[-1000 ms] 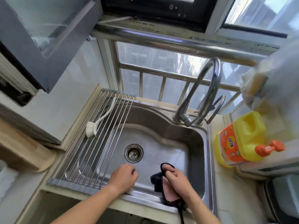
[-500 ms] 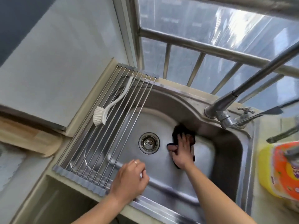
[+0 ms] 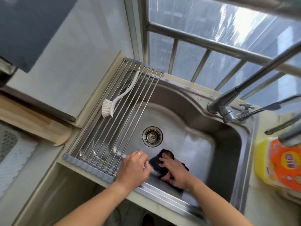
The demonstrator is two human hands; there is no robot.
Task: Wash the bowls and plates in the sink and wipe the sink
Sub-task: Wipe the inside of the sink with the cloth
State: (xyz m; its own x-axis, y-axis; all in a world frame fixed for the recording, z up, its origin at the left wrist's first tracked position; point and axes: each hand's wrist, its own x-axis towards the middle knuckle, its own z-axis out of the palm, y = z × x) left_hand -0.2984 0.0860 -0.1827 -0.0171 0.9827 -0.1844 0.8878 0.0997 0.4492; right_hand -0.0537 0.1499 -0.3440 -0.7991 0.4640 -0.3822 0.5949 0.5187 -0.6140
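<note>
Wiping: right hand (image 3: 175,174) flat on a dark cloth (image 3: 157,162), fingers spread and pressing it onto the sink (image 3: 195,149) floor, near the front wall
Cloth spot: just right of the left hand, below and a bit right of the drain (image 3: 152,136), partly hidden under the palm
Left hand (image 3: 133,170): parked on the sink's front rim, fingers curled loosely inward, holding nothing as far as visible, ring on one finger
Rack (image 3: 114,121): roll-up metal rod thing laid across the left part of the basin, near end touching the left hand
Brush (image 3: 117,98): white, lying on the rack's far left rods, bristle head toward the near side, handle pointing away
Faucet (image 3: 231,101): back right corner of the sink, neck rising up and right out of view
Detergent jug (image 3: 276,162): yellow with orange label, on the counter right of the sink, partly cut off by the frame edge
Basin: bare steel, looks wet and shiny, no bowls or plates visible inside
Behind: window bars past the sink's back edge
</note>
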